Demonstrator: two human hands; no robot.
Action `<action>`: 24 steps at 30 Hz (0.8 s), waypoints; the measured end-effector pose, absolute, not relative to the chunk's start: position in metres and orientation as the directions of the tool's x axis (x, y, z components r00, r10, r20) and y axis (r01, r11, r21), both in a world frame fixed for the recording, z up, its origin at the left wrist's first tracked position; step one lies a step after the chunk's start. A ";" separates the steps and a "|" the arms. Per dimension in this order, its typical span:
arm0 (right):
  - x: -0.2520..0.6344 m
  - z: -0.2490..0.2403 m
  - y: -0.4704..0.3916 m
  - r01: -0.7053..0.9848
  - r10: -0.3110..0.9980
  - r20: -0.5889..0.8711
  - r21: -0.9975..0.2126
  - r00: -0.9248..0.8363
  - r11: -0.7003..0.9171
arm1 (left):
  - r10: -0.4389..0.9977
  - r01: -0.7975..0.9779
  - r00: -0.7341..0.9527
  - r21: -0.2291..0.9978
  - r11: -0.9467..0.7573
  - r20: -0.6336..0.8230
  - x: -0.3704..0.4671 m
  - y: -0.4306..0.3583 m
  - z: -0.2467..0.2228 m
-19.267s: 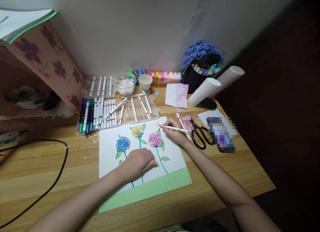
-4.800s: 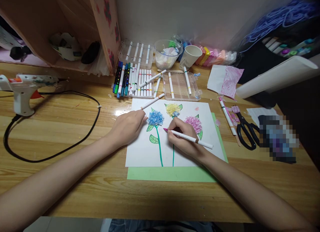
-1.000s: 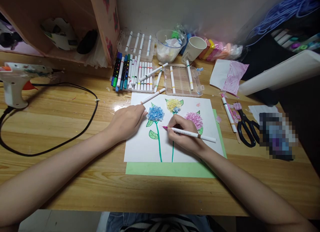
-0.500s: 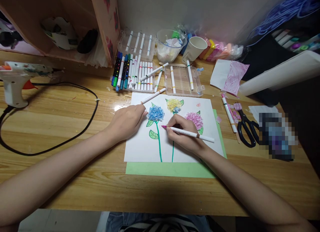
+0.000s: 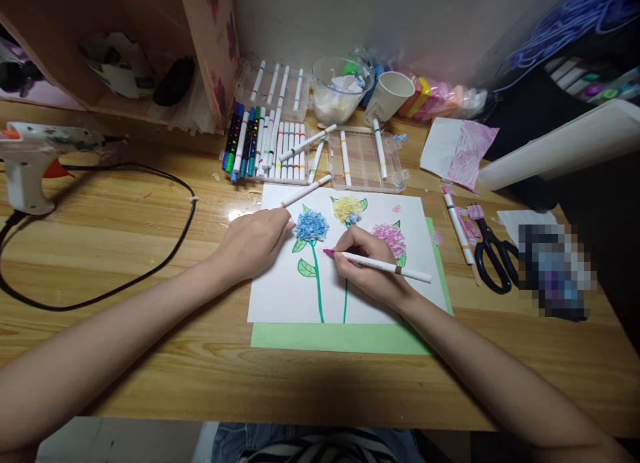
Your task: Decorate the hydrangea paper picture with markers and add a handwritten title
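Flower picture (image 5: 280,298) flat on the wooden surface (image 5: 250,393), over a green sheet (image 5: 340,337) showing along the near and right edges. On the picture, the right hand (image 5: 367,266), closed in a pinch round a white marker with a brown band (image 5: 415,275), magenta tip at the paper between two green stems, beside a faint pink outline. Toward the left edge, the left hand (image 5: 255,246), loosely curled, knuckles up, against the near end of an orange-banded marker (image 5: 310,188); impossible to tell whether gripped. Just beyond, a blue bloom (image 5: 312,226) left, a yellow bloom (image 5: 347,210) farther in the middle, a pink bloom (image 5: 390,242) right, all textured.

To the right, black-handled scissors (image 5: 479,251) near a capped pink marker (image 5: 459,230). At far left, a white glue gun (image 5: 27,176) on its side. Farther back, an open marker case (image 5: 357,158), with more markers in a row (image 5: 290,150) to its left. Beyond, a clear bowl (image 5: 323,111) with scraps, a paper cup (image 5: 384,105) and a half-pink sheet (image 5: 473,155). At far right, a white tube (image 5: 560,143) and blue yarn (image 5: 575,31).
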State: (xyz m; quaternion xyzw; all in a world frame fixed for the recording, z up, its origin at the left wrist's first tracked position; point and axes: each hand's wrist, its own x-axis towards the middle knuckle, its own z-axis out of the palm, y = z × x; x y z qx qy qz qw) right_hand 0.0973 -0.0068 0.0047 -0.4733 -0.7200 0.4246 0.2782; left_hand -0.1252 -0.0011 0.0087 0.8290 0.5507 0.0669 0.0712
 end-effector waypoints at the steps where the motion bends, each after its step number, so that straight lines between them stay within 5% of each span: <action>1: 0.097 0.005 -0.007 0.449 0.915 0.001 -0.871 -0.403 0.199 | 0.923 0.904 0.384 0.191 -0.383 0.033 -0.125 -0.001 0.009; 12: 0.095 0.007 -0.008 0.509 0.919 -0.013 -0.836 -0.393 0.206 | 0.924 0.905 0.380 0.188 -0.381 0.042 -0.125 -0.002 0.007; 20: 0.103 0.008 -0.006 0.088 0.967 0.133 -0.984 -0.217 0.155 | 0.926 0.898 0.375 0.225 -0.377 0.054 -0.127 -0.004 0.012; 24: 0.121 0.036 0.001 0.047 0.960 0.280 -0.959 -0.008 0.280 | 0.911 0.852 0.352 0.330 -0.407 0.214 -0.130 -0.008 0.012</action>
